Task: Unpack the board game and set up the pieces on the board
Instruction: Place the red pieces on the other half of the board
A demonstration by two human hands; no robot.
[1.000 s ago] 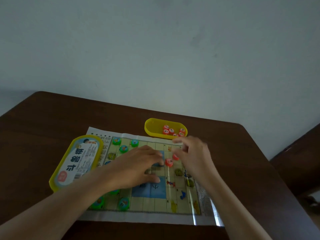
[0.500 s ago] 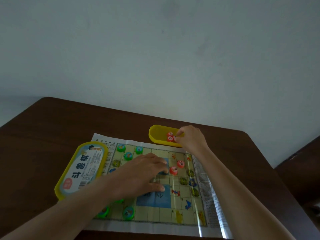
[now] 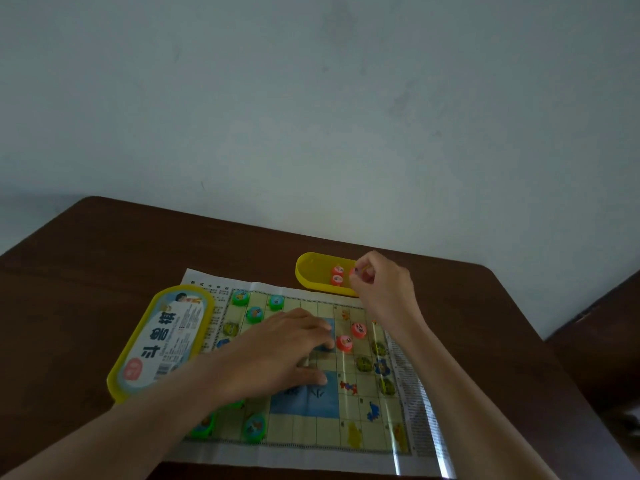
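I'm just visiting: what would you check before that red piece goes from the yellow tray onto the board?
1. Board held flat: the left hand presses on the paper board. Ok.
2. Grip: the right hand pinches a red piece over the yellow tray. Firmness: cannot tell.
3. Free squares: open ones lie beside the two placed red pieces. Ok.
4. Supply: two spare pieces show in the tray. More behind the hand: cannot tell.
5. Route: the green pieces stand at the board's left side, away from it. Ok.
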